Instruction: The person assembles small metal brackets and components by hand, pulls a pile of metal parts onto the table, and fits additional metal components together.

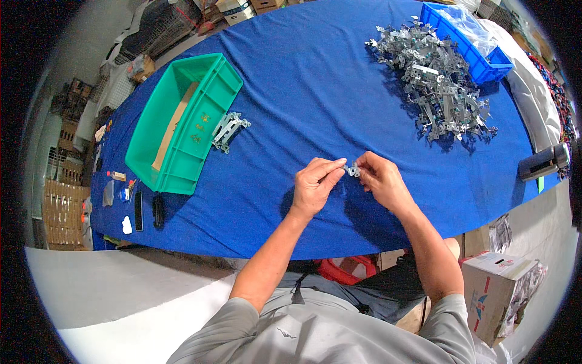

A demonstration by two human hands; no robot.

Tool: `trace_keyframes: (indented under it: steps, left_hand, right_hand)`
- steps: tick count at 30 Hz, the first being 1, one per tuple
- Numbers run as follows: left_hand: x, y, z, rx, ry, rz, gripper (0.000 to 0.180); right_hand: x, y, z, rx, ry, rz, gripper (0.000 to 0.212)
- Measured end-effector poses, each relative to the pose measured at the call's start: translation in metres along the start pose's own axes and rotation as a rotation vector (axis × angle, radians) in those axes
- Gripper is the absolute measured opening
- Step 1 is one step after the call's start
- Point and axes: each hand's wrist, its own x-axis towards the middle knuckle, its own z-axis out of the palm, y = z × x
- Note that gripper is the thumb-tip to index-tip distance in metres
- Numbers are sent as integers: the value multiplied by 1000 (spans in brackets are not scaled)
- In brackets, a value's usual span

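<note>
Between my two hands, over the near middle of the table, is a small silvery metal bracket (352,171). My left hand (316,183) pinches its left end between thumb and fingers. On the other side my right hand (381,178) grips it with thumb and forefinger; the fingers cover part of the bracket. A large heap of similar metal brackets (433,85) lies at the far right. A few more brackets (228,131) form a small group against the right side of the green plastic bin (193,145).
Blue cloth (291,91) covers the table. A blue crate (467,51) holding clear plastic stands behind the heap. At the right edge lies a dark cylindrical bottle (544,162). A phone (139,211) and small items lie at the left. A cardboard box (494,291) stands below right.
</note>
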Motion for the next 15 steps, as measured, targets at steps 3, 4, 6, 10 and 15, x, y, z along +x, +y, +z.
trace_keyframes:
  steps: [3, 4, 6, 10, 15]
  left_hand:
    - [-1, -5, -1, 19, 0, -6, 21]
    - [-1, -5, -1, 22, 3, -7, 21]
    - [-1, -3, 0, -5, -8, -58, 19]
    - [-2, 7, -1, -51, -29, -243, 17]
    - [-1, -2, 0, -28, -81, -17, 18]
  right_hand:
    - [2, 2, 3, 355, -28, 59, 13]
    - [3, 0, 2, 355, -32, 58, 13]
    - [3, -6, -3, 503, -98, 118, 13]
    - [4, -2, -2, 430, -99, 81, 13]
    - [3, -3, 0, 252, 5, 71, 14]
